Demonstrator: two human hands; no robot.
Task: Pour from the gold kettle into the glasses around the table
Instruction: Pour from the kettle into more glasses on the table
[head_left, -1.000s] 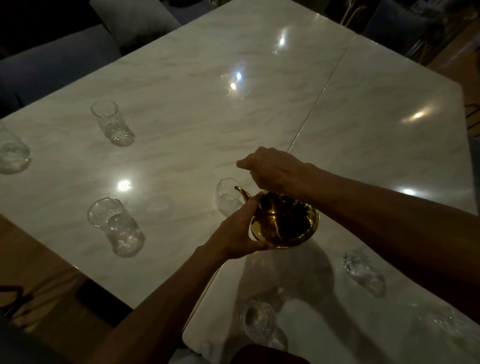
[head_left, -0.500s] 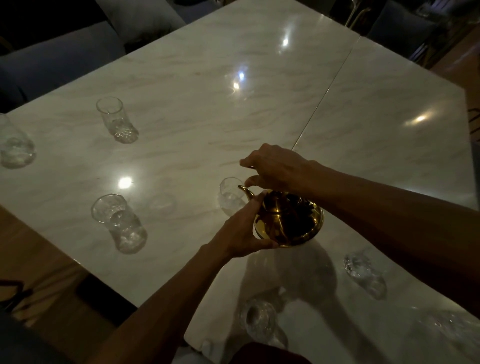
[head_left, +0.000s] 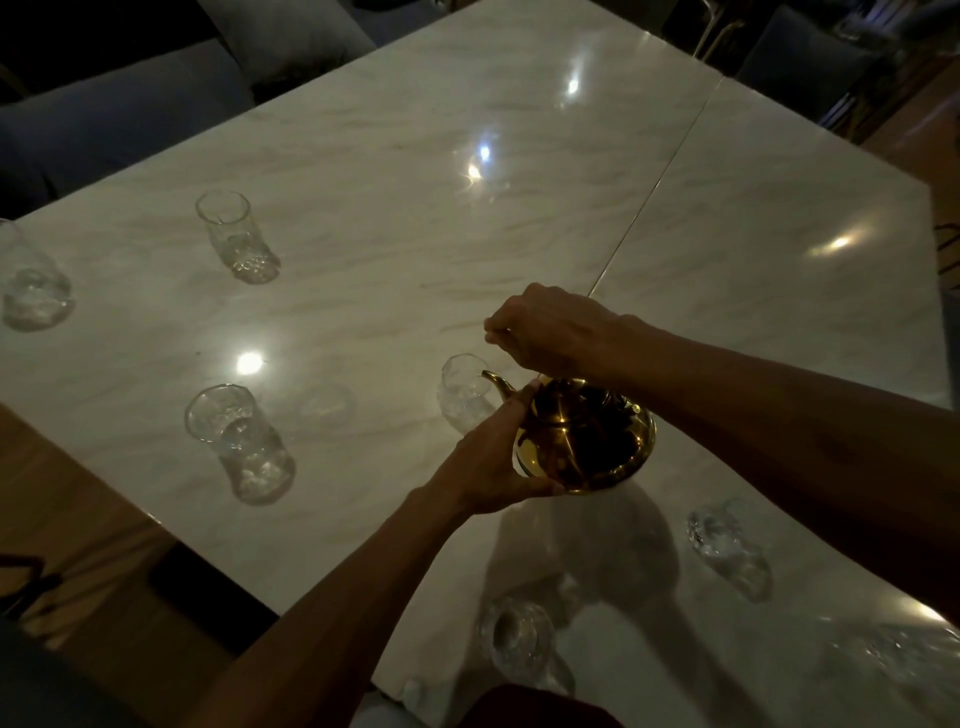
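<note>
The gold kettle (head_left: 582, 436) hangs tilted over the marble table (head_left: 363, 197), its thin spout reaching over the rim of a clear glass (head_left: 464, 395). My right hand (head_left: 550, 327) grips the kettle's wire handle from above. My left hand (head_left: 493, 467) cups the kettle's left side and base. Several other clear glasses stand around: one at the far left (head_left: 236, 236), one at the left edge (head_left: 34, 291), one nearer on the left (head_left: 244, 441), one near me (head_left: 519, 644), one at the right (head_left: 727, 545). The stream cannot be made out in the dim light.
A brass seam (head_left: 649, 202) divides the tabletop into two slabs. Dark cushioned seats (head_left: 119, 109) line the far left side. The table's near-left edge runs diagonally above wooden floor (head_left: 67, 525). Another faint glass (head_left: 904, 660) sits at the lower right.
The kettle and both hands stay over the same glass, with the spout tipped slightly lower toward it. The view has shifted a little.
</note>
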